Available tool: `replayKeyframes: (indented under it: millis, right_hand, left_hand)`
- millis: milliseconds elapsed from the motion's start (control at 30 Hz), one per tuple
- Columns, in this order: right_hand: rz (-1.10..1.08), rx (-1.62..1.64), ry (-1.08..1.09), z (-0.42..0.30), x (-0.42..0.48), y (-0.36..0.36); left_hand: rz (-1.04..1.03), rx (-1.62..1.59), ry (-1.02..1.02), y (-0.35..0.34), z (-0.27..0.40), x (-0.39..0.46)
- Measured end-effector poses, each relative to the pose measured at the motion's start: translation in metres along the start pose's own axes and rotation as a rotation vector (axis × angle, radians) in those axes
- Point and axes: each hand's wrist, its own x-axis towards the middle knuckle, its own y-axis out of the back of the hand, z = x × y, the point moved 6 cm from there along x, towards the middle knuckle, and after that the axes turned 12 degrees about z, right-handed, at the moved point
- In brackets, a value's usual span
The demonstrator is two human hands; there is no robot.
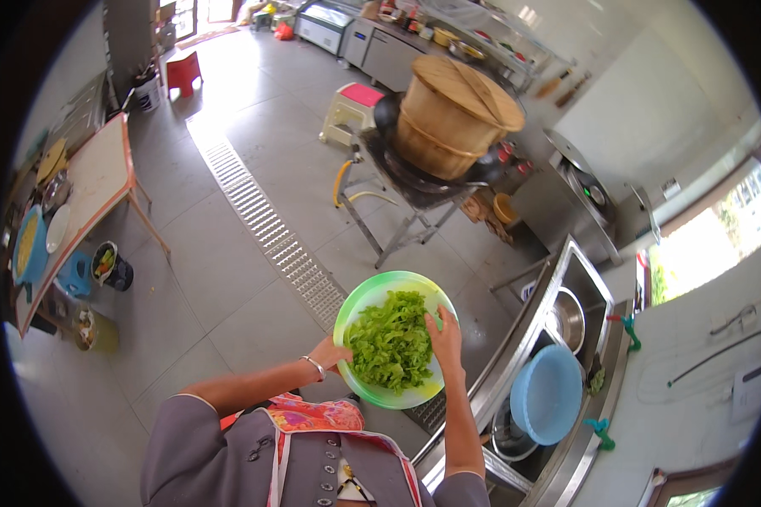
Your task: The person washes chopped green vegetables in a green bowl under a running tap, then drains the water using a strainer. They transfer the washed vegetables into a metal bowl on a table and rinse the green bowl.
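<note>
A round green-and-white plastic basin (361,396) is held up in front of my body, heaped with torn green leaf lettuce (390,342). My left hand (333,355) grips its left rim, thumb on the inside and the other fingers hidden beneath. At the right side of the basin, my right hand (444,336) reaches over the rim with fingers apart, resting against the edge of the leaves. A silver bangle (314,369) circles my left wrist.
To my right runs a steel sink (482,405) with a blue plastic basin (546,396) and a metal bowl (567,320). Ahead, a wooden steamer (450,120) sits over a wok on a metal stand. A table (98,171) with dishes stands left; a drain grate (266,222) crosses the floor.
</note>
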Motion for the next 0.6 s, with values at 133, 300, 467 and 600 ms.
replayKeyframes:
  millis: [133, 300, 467, 600]
  right_hand:
    - [-0.166, 0.044, 0.102, -0.027, 0.024, -0.094]
    - [-0.689, 0.249, 0.381, -0.112, -0.029, -0.139]
    - [-0.985, 0.194, 0.851, -0.14, -0.096, -0.139]
    - [-1.014, 0.39, 0.909, -0.173, -0.016, -0.171]
  left_hand:
    - [0.148, -0.044, -0.071, 0.014, -0.014, -0.015]
    - [0.526, -0.011, -0.151, 0.022, -0.041, -0.023]
    - [0.627, -0.426, -0.143, 0.055, -0.08, -0.023]
    - [0.746, -0.46, -0.227, 0.101, -0.035, 0.003]
